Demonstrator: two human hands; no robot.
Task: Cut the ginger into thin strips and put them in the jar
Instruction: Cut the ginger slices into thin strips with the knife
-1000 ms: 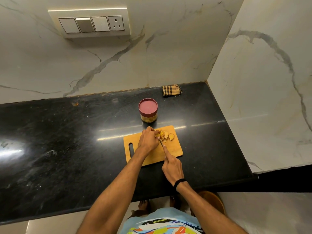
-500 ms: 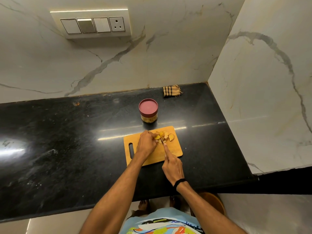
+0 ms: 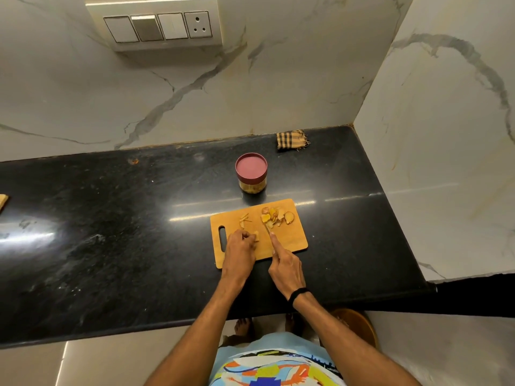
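Bamboo-coloured, the cutting board (image 3: 289, 242) lies where it did on the black counter (image 3: 111, 232), but your left hand (image 3: 239, 250) has left the heap of ginger slices (image 3: 276, 216). A second ago it was bunched against them at the board's 1 o'clock. Now it sits near 8 o'clock, beside the handle slot, with its fingers curled and pinching a small ginger piece (image 3: 256, 235) at their tips.

That move has uncovered a few thin strips (image 3: 244, 220) lying loose at the board's 11 o'clock, apart from the slices.

Your right hand (image 3: 284, 267) has hardly shifted. It grips the knife (image 3: 268, 229) with the forefinger stretched straight along the back of the blade and the other fingers folded under. The handle is hidden in the fist, and the tip still touches the near edge of the heap.

At 12 o'clock from the board stands the jar (image 3: 251, 174), unmoved, with its maroon lid on. A checked cloth (image 3: 292, 140) lies further back at 1 o'clock.
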